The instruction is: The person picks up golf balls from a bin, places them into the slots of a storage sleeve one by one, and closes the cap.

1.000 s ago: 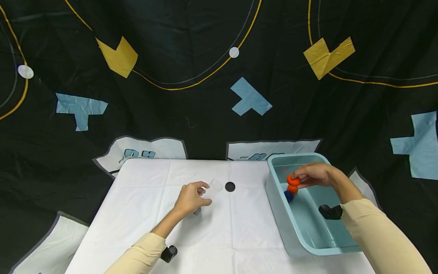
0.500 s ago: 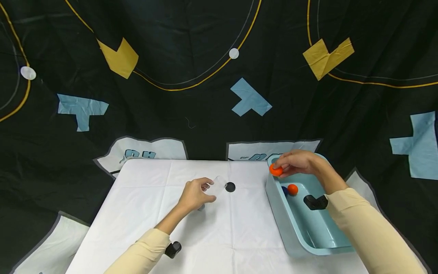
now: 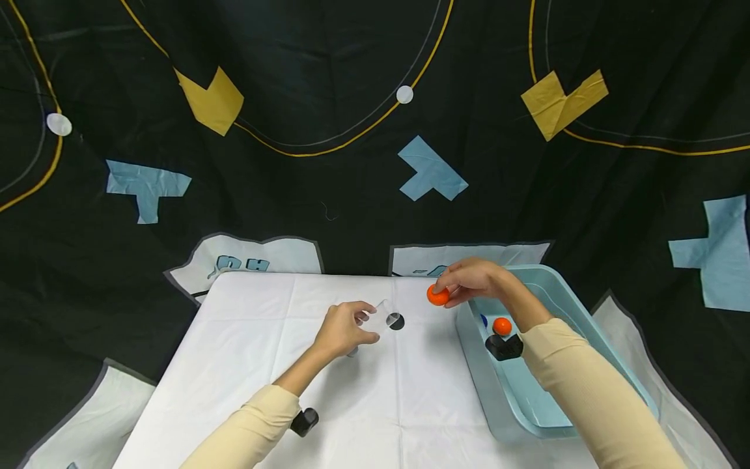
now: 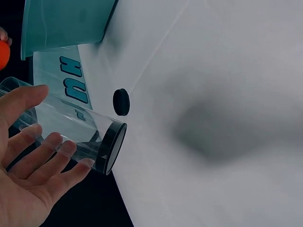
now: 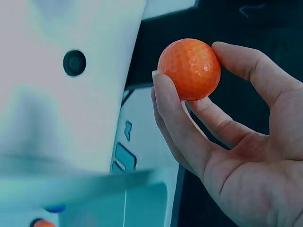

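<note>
My left hand [image 3: 342,329] grips a clear plastic tube [image 4: 71,118], tilted and raised above the white table. The tube has a black band [image 4: 111,147] round its lower end, and no balls show inside it. Between thumb and fingertips my right hand [image 3: 474,280] pinches an orange golf ball [image 5: 189,69], held in the air just left of the bin's far left corner. On the table lies a round black cap [image 4: 121,102], partly overlapped by the tube's mouth in the head view.
A pale teal bin [image 3: 483,391] stands on the right side of the table, under my right forearm. Inside it are another orange ball [image 3: 502,326] and a dark blue one [image 3: 484,320], mostly hidden by the wall. A black cloth [image 3: 328,195] hangs behind the table.
My right hand has lifted the orange golf ball out of the bin and carried it left over the table. My left hand has shifted slightly right with the tube, towards the black cap.
</note>
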Demonstrator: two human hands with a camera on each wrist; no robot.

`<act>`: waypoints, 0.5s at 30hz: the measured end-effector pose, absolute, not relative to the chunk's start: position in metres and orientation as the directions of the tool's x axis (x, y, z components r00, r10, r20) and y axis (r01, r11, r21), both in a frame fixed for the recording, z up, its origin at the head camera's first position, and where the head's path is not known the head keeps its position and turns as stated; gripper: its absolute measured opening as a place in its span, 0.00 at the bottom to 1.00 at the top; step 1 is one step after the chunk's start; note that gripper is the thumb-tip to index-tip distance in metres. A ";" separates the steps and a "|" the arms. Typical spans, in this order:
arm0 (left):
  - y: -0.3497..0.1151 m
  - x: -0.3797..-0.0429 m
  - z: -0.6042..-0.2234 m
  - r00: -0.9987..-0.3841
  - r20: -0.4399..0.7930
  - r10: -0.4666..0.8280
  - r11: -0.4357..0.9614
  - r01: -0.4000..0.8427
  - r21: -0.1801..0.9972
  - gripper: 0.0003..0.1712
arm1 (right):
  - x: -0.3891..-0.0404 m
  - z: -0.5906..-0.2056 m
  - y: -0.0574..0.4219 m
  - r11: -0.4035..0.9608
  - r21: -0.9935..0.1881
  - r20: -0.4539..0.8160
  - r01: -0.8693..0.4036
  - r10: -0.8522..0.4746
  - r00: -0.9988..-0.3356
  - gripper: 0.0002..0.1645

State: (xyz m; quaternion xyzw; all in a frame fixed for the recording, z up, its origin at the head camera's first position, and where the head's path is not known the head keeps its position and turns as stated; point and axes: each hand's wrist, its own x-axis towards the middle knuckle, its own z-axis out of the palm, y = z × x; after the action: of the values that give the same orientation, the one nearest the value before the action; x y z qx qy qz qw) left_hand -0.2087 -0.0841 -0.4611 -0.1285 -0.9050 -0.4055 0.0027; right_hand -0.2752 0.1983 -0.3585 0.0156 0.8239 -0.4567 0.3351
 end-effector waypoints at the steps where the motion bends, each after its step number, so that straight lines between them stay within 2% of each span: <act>1: -0.083 -0.209 -0.461 -0.965 0.112 0.236 0.638 0.241 0.732 0.25 | -0.275 -0.360 0.195 0.582 -0.743 -0.566 0.331 -0.283 -0.774 0.18; 15: -0.072 -0.210 -0.458 -0.960 0.096 0.264 0.654 0.251 0.714 0.26 | -0.270 -0.375 0.150 0.563 -0.750 -0.579 0.347 -0.306 -0.755 0.16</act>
State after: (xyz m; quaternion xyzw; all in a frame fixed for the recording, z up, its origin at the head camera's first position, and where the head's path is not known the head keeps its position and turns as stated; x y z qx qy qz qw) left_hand -0.2103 -0.0715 -0.4582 -0.1414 -0.9094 -0.3911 -0.0082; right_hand -0.2701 0.1503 -0.3746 0.0124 0.8121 -0.4672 0.3494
